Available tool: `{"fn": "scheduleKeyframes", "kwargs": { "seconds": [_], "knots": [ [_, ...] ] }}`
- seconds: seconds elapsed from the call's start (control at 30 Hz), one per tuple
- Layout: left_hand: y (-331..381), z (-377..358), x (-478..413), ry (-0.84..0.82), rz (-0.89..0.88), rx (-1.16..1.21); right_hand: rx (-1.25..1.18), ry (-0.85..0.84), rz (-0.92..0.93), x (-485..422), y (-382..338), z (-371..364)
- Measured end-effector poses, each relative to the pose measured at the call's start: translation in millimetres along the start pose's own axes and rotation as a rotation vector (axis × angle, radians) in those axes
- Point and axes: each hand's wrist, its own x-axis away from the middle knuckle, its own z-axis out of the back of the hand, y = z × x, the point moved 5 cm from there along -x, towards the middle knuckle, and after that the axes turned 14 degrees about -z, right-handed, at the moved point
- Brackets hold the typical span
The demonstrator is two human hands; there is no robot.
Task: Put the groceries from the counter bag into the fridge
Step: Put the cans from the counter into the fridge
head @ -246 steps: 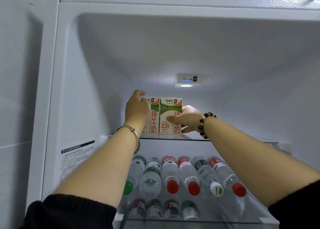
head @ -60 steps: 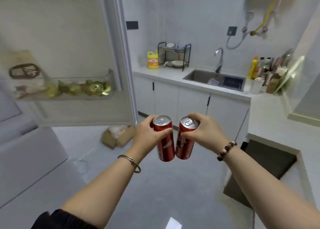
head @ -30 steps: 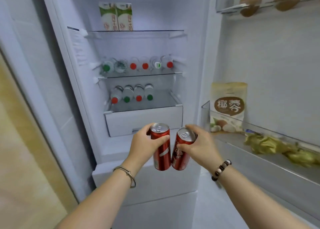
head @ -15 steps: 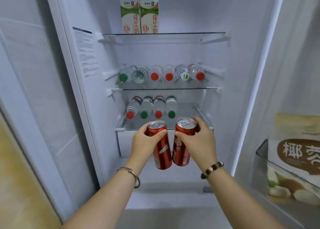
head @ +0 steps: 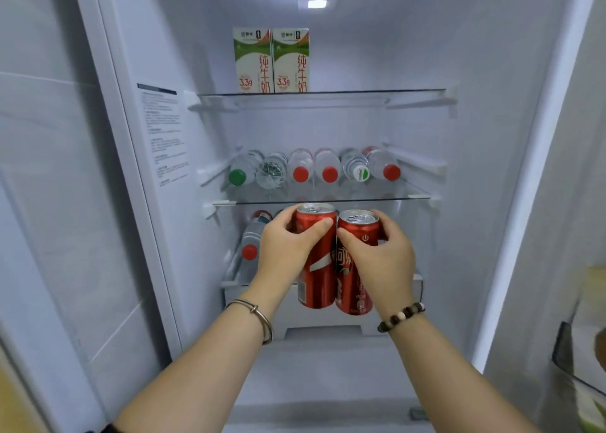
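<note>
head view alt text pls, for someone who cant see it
The left hand holds a red can and the right hand a second can, upright and side by side, before an open fridge. Two milk cartons stand on its top shelf; water bottles lie on the shelves below.

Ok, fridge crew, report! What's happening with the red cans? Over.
Left hand grips one red can, right hand grips the other can. Cans upright, side by side, not yet set down. Water bottles lie right behind them.
</note>
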Motion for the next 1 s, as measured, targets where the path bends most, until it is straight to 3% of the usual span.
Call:
{"fn": "scheduleKeyframes", "kwargs": {
  "seconds": [0.53, 1.0],
  "knots": [
    [123, -1, -143, 0.048, -0.347, 0.056, -0.146, 0.26, 0.281, -56, -175, 17],
    [179, -9, -223, 0.215, -0.387, 0.188, -0.274, 0.233, 0.403, -107, -261, 38]
  ]
}}
